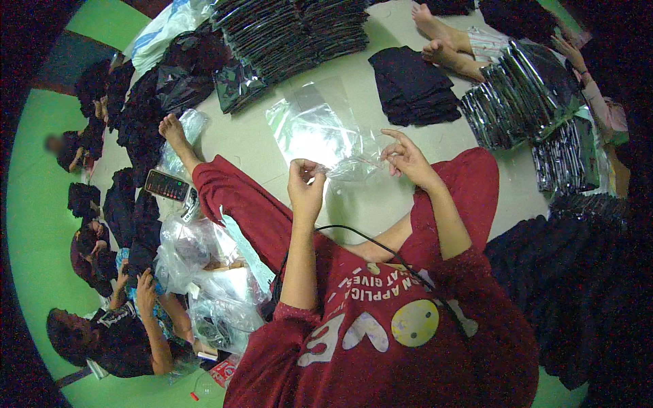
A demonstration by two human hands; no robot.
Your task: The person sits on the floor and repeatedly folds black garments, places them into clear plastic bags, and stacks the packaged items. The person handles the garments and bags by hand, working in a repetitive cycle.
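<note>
Clear bag [355, 163] extends from pinching left hand [307, 185] toward right hand [411, 163]

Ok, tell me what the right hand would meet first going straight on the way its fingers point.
The right hand would probably meet the clear plastic bag first, which spreads just ahead of it; exact depth is unclear.

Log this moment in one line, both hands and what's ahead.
left hand: pinching clear plastic bag | right hand: at bag's right side, grip unclear | ahead: folded black cloth pile, stacked black packets
</note>
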